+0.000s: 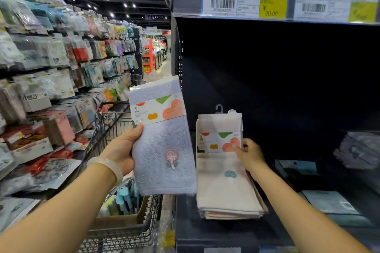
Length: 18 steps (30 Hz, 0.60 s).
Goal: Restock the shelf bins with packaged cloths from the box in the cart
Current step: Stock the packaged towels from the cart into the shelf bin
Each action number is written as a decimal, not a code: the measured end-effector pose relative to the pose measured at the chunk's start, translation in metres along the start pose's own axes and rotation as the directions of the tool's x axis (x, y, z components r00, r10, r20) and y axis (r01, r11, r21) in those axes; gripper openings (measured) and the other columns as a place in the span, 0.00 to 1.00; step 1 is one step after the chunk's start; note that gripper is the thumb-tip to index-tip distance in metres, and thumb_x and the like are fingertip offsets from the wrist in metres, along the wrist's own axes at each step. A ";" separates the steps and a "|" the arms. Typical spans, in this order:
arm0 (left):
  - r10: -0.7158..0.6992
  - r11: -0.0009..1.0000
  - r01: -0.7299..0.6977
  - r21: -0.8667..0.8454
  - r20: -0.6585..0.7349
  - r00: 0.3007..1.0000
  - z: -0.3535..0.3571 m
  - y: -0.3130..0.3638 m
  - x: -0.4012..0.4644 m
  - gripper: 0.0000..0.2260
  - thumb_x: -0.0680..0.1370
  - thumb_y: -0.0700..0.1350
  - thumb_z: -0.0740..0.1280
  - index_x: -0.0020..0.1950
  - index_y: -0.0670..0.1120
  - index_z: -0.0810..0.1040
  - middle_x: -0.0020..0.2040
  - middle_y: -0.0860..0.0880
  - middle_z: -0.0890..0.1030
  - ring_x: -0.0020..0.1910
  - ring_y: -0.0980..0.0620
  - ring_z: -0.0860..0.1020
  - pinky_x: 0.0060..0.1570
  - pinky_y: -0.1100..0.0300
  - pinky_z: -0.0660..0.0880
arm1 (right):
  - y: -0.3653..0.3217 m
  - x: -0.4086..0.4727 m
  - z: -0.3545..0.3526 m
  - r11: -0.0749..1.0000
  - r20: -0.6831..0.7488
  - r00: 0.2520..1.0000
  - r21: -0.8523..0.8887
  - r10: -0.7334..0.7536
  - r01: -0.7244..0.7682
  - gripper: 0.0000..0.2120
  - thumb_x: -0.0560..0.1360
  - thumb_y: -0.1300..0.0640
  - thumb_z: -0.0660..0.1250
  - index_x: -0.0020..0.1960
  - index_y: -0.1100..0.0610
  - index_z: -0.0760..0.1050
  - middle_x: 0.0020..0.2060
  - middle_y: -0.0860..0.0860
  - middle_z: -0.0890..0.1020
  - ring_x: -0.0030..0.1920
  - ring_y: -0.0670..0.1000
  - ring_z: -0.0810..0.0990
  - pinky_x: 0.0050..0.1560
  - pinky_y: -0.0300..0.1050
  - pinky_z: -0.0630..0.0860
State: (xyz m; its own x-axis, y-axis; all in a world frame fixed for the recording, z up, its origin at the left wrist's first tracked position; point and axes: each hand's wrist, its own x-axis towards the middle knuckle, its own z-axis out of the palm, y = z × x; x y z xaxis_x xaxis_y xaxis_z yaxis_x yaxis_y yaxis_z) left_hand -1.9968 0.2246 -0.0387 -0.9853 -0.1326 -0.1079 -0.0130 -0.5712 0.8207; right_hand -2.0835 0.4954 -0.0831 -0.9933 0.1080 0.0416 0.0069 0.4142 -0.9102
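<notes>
Left hand [121, 148]: holds a lavender packaged cloth [162, 139] upright in the air, thumb across its left edge, the other fingers hidden behind the pack; a pale bangle [109, 167] sits on the wrist.
Lavender cloth: folded flat, banded with a white paper sleeve printed with coloured cloud shapes, a pink lollipop motif lower down; it hangs above the near end of the cart and just beside the shelf's edge.
Right hand [249, 155]: reaches into the dark shelf [287, 88], fingers curled onto the right edge of the front pack in a stack of cream packaged cloths [224, 181], thumb on its face near the paper band.
Cream stack: several packs leaning upright against each other in the shelf's left bin, a small hanger hook [219, 109] showing at the top.
Cart [123, 232]: wire cart at lower left, carrying a cardboard box [127, 220] with blue and pale packs [125, 197] standing in it.
Price labels [244, 0]: on the shelf rail above, one yellow tag reading 20.00.
Other bins: grey and teal packs [329, 201] lie further right in the shelf.
Aisle wall [51, 57]: hung with many bagged goods on the left.
</notes>
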 end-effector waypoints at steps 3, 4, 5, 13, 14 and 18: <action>-0.005 1.000 0.005 -0.001 0.015 1.000 0.000 -0.002 0.005 0.08 0.81 0.44 0.59 0.51 0.46 0.78 0.40 0.48 0.86 0.39 0.50 0.83 0.44 0.52 0.75 | -0.009 -0.001 -0.006 1.000 0.029 0.999 0.006 0.012 -0.012 0.16 0.79 0.52 0.61 0.64 0.58 0.70 0.51 0.51 0.74 0.48 0.49 0.73 0.48 0.46 0.71; -0.005 1.000 0.005 -0.005 0.021 1.000 0.000 -0.002 0.007 0.08 0.81 0.44 0.59 0.51 0.46 0.78 0.40 0.48 0.86 0.38 0.50 0.83 0.44 0.52 0.75 | -0.011 0.000 -0.007 1.000 0.032 0.999 -0.007 0.012 -0.012 0.16 0.79 0.52 0.61 0.64 0.57 0.70 0.51 0.51 0.74 0.48 0.49 0.73 0.48 0.46 0.71; -0.004 1.000 0.005 -0.011 0.027 1.000 0.000 -0.002 0.009 0.08 0.81 0.44 0.59 0.51 0.46 0.78 0.40 0.48 0.86 0.37 0.51 0.84 0.44 0.52 0.75 | -0.011 0.000 -0.007 0.999 0.017 1.000 -0.052 0.009 -0.008 0.16 0.79 0.52 0.62 0.64 0.57 0.70 0.53 0.51 0.75 0.48 0.49 0.73 0.49 0.45 0.72; -0.042 0.999 0.043 -0.017 0.070 0.997 0.007 -0.004 0.019 0.09 0.81 0.45 0.58 0.53 0.46 0.77 0.40 0.48 0.86 0.36 0.51 0.84 0.39 0.53 0.82 | 0.007 -0.014 -0.002 0.864 -0.112 0.964 -0.478 -0.239 0.159 0.13 0.76 0.48 0.66 0.54 0.54 0.68 0.53 0.52 0.70 0.56 0.53 0.73 0.47 0.40 0.66; -0.054 0.998 0.055 -0.010 0.078 0.995 0.009 -0.004 0.020 0.09 0.81 0.45 0.58 0.53 0.46 0.78 0.40 0.47 0.86 0.36 0.51 0.84 0.37 0.54 0.82 | 0.008 -0.017 -0.005 0.853 -0.029 0.965 -0.475 -0.261 0.217 0.10 0.76 0.49 0.66 0.50 0.52 0.68 0.51 0.50 0.69 0.54 0.52 0.73 0.45 0.39 0.65; -0.101 0.995 0.102 -0.005 0.102 0.990 0.026 -0.008 0.025 0.11 0.80 0.46 0.59 0.58 0.45 0.77 0.46 0.45 0.84 0.37 0.48 0.84 0.38 0.50 0.82 | 0.006 -0.028 -0.015 0.756 0.330 0.936 -0.579 -0.123 0.304 0.16 0.75 0.48 0.67 0.61 0.50 0.72 0.51 0.47 0.68 0.49 0.46 0.68 0.50 0.39 0.68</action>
State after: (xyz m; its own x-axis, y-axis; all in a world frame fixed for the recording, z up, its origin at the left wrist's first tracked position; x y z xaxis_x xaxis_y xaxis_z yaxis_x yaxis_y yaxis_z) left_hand -2.0256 0.2473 -0.0332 -0.9912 0.0091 -0.1321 -0.1123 -0.5861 0.8024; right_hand -2.0543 0.5086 -0.0834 -0.9686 -0.2482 0.0149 -0.2296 0.8697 -0.4369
